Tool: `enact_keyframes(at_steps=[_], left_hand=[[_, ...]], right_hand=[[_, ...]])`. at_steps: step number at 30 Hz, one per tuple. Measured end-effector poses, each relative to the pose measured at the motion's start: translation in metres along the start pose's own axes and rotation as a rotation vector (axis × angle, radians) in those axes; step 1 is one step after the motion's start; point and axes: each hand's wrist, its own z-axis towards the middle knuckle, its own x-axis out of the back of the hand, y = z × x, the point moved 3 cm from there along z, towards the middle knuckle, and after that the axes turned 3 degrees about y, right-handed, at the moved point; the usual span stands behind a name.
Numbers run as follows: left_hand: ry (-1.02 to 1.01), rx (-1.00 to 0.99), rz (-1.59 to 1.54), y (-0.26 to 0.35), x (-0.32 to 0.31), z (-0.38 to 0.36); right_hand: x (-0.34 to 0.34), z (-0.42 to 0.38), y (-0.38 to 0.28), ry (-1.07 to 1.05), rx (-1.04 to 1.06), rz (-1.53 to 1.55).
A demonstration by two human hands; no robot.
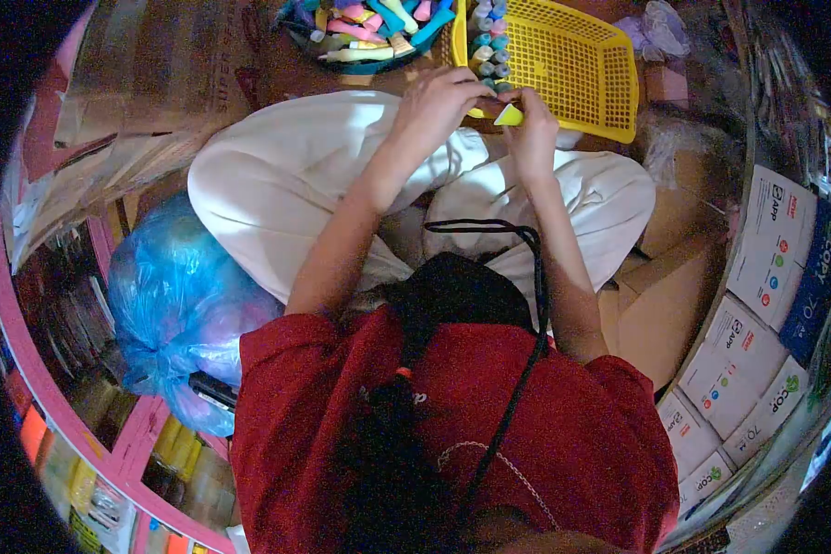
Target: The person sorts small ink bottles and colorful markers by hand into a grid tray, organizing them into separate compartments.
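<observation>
A yellow plastic basket (582, 65) sits beyond the person's knees. At its near edge, the left hand (439, 102) and right hand (531, 134) together pinch a small yellow piece (508, 115), seemingly light and stiff, best held by its edges.

A blue plastic bag (171, 295) is slumping beside the seated person's knee, with a dark phone-like object (214, 391) lying against its lower edge. A pink shelf (83, 420) is curving along the left, its compartments holding packaged goods too blurred to name. Flattened cardboard boxes (152, 78) are leaning at the upper left. White reams of copy paper (757, 314) are standing stacked along the right, and brown cardboard (660, 295) is lying just beside them. A crumpled clear plastic bag (654, 28) is sitting at the top right.
</observation>
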Motion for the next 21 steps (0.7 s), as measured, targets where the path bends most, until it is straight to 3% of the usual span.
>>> enact_keyframes(at_steps=[12, 21], left_hand=[[-0.16, -0.09, 0.274, 0.005, -0.004, -0.001], [-0.195, -0.099, 0.305, 0.002, -0.01, -0.001]], right_hand=[[-0.013, -0.004, 0.014, -0.05, -0.112, -0.019], [-0.016, -0.004, 0.016, -0.066, -0.155, -0.007]])
